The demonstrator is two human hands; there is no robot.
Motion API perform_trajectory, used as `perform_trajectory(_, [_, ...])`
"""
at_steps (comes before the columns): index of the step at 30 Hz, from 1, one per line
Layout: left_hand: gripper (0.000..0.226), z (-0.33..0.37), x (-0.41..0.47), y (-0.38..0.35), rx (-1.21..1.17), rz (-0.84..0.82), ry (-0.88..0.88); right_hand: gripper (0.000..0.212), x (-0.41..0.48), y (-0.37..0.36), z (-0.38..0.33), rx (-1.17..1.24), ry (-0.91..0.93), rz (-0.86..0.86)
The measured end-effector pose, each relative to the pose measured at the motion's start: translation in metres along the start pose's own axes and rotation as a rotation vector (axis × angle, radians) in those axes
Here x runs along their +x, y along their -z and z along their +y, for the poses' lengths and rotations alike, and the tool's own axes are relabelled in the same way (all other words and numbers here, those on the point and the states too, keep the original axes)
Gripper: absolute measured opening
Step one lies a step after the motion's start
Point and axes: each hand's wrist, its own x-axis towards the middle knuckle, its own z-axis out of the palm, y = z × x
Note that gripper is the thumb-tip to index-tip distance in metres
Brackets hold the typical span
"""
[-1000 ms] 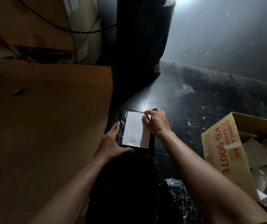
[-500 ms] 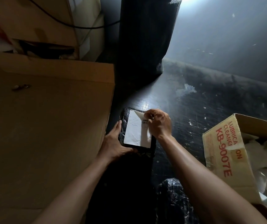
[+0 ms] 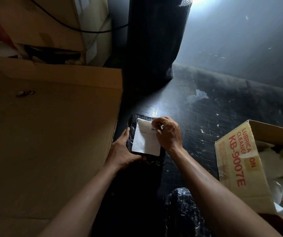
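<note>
A small parcel wrapped in black plastic (image 3: 154, 159) lies on the dark floor, with a white label (image 3: 145, 141) on its top. My left hand (image 3: 121, 151) holds the parcel's left and near edge, thumb along the near side. My right hand (image 3: 169, 132) pinches the label's far right corner, which is folded back toward me so that small print shows. The parcel's right side is hidden behind my right hand.
A large cardboard box (image 3: 51, 134) fills the left. An open carton printed KB-9007E (image 3: 240, 161) holding crumpled paper stands at the right. A tall black roll (image 3: 154, 40) stands behind the parcel. Another black-wrapped bundle (image 3: 181, 207) lies near me.
My right hand has lifted the label's far right corner and folded it back over the label. My left hand has kept its hold on the parcel.
</note>
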Motion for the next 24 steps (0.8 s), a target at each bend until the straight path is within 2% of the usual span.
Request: perform_trajectory(24, [0.138,0.0,0.0,-0.003,-0.022,0.007,0.018,0.004,-0.008,0.017,-0.01,0.251,-0.037,-0.063])
